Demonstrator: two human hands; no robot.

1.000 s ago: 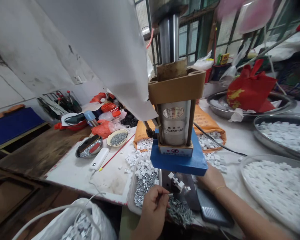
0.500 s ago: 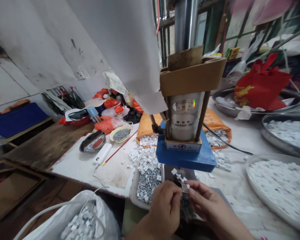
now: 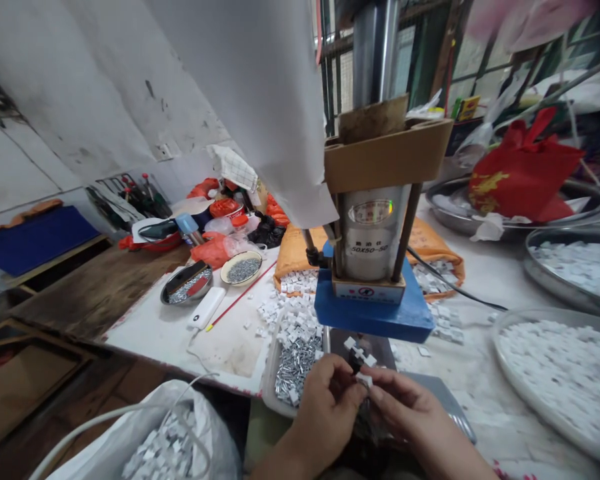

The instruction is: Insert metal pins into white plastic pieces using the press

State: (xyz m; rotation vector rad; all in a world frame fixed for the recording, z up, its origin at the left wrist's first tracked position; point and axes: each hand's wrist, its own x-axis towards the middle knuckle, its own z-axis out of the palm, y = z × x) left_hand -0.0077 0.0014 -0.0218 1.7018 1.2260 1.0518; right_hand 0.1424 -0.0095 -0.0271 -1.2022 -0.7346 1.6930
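Note:
A small white square plastic piece (image 3: 364, 379) is pinched between the thumb and fingers of my right hand (image 3: 410, 408). My left hand (image 3: 330, 407) is closed, its thumb and curled fingers against the left side of that piece. Whatever its fingertips hold is too small to make out. Just beyond my hands, several more white plastic pieces (image 3: 359, 351) sit on the dark base under the press (image 3: 373, 313). Left of my left hand stands a clear plastic box (image 3: 269, 383) with metal pins (image 3: 296, 367) and white pieces heaped in it.
Loose white pieces spill from an orange sack (image 3: 293, 257) behind the press. A round tray (image 3: 500, 347) of white pieces stands at right, near metal bowls and a red bag (image 3: 525, 173). A white sack (image 3: 220, 433) of pieces is at lower left. A red stick (image 3: 245, 293) lies on the table.
My hands have drawn closer together around the white piece, which has tilted and shifted slightly left. My left fingers have turned, with the thumb now nearer the piece.

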